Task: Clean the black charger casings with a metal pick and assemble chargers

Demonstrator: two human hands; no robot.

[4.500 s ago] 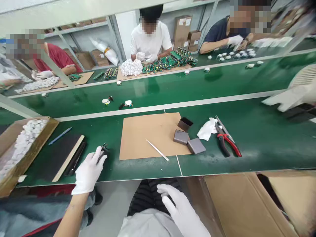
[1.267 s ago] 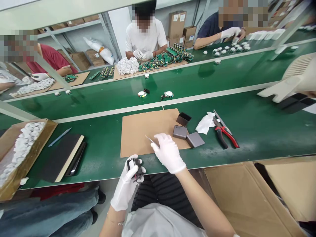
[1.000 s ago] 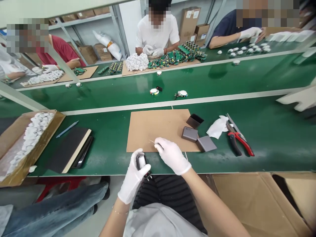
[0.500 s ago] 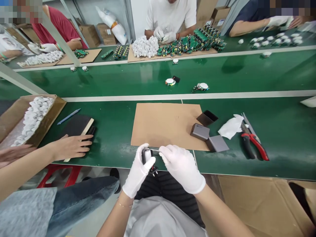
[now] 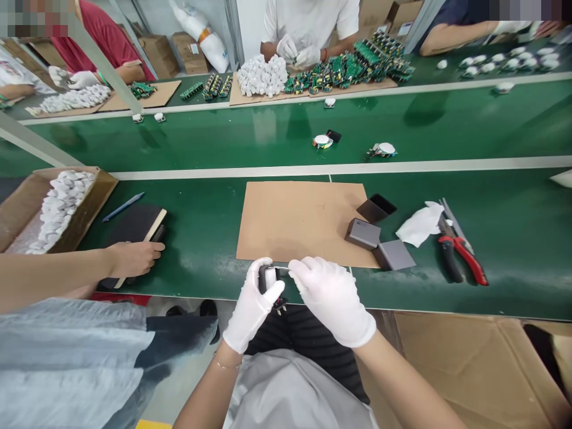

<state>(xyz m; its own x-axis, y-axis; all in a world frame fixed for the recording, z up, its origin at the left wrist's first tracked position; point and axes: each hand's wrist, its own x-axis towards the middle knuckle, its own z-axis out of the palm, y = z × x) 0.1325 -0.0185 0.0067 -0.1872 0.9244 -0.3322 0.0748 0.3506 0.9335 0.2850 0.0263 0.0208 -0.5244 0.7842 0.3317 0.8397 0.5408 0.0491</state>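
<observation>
Both gloved hands meet at the table's near edge: my left hand grips a small black-and-white part; my right hand pinches thin tweezers against its top. Just beyond lies the cardboard mat; a co-worker's bare hand rests on a dark notebook to the left.

Left hand curled shut, right hand pinching (both gloved), fingers nearly meeting.

belt – matt green | mat – matt cardboard | gloves – smooth white latex
</observation>
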